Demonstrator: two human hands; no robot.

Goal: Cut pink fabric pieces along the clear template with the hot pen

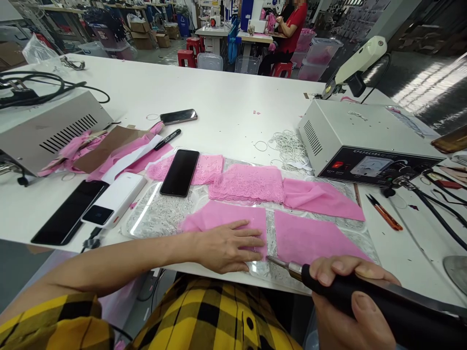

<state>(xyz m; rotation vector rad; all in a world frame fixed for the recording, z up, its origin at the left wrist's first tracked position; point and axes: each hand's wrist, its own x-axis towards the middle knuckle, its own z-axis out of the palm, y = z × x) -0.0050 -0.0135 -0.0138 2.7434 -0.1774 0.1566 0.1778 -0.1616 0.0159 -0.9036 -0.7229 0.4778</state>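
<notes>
Pink fabric piece (219,217) looks thin, limp and slippery, so I press it flat with my open left hand (228,247) while my right hand (352,311) grips the black-handled heat cutter (386,300)

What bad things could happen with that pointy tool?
1. The metal tip of the black-handled tool in the right hand sits very near the left hand, which presses flat on the pink fabric. A slip might hurt a finger.
2. The tip could also mark the neighbouring pink piece.
3. The phone lies on the same clear plate and might get bumped.
</notes>
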